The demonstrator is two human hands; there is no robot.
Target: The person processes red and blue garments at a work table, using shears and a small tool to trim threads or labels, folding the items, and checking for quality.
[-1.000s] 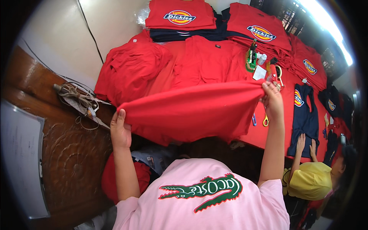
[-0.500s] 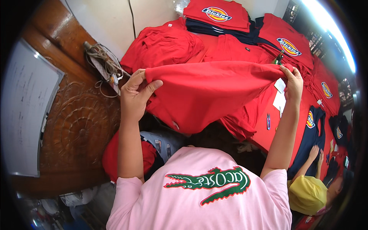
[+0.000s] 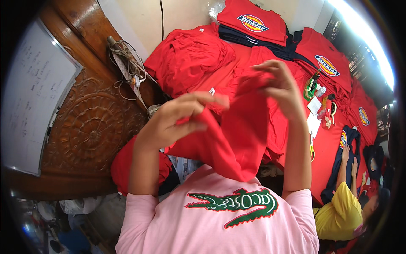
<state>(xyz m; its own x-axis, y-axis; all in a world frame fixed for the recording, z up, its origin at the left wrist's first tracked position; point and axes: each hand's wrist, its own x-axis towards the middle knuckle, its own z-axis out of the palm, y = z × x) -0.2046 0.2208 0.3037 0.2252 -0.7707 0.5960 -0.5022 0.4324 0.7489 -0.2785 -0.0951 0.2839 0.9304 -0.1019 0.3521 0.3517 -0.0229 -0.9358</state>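
Note:
A red shirt hangs in a slack V between my two hands, in front of my chest. My left hand has its fingers and thumb about the shirt's left edge, blurred by motion. Higher up and to the right, my right hand pinches a bunched part of the cloth, its fingers curled over it. The lower fold of the shirt dips close to the front of my pink top.
A table with a red surface bears a heap of red garments, folded red shirts, yellow-handled scissors and a green tape dispenser. A co-worker in yellow handles a navy garment. Cables hang by the carved wood.
The shirt was stretched wide between both hands; now it sags and folds. My hands have come closer together, the right moving left. The view has shifted slightly. The co-worker's hands have moved on the navy garment.

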